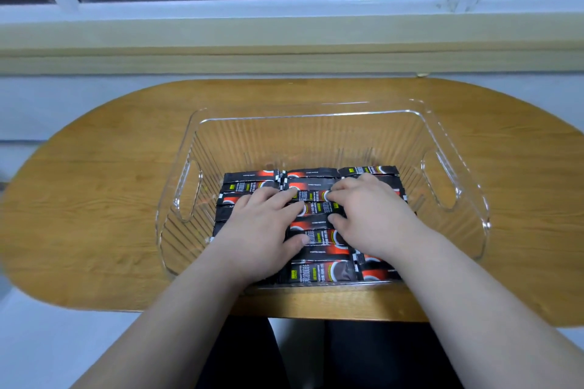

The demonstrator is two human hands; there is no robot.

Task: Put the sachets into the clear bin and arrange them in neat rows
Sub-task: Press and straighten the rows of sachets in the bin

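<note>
Head view: your left hand (264, 226) and right hand (368, 218) lie palm-down, fingers spread and nearly straight, pressing on the sachets (311, 241) without gripping any. Those sachets lie flat in rows on the floor of the bin (455, 148), which sits on the table (94, 186).

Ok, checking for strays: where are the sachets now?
Head view, centre: sachets lie in rows inside the clear bin, under the left hand and right hand.
</note>
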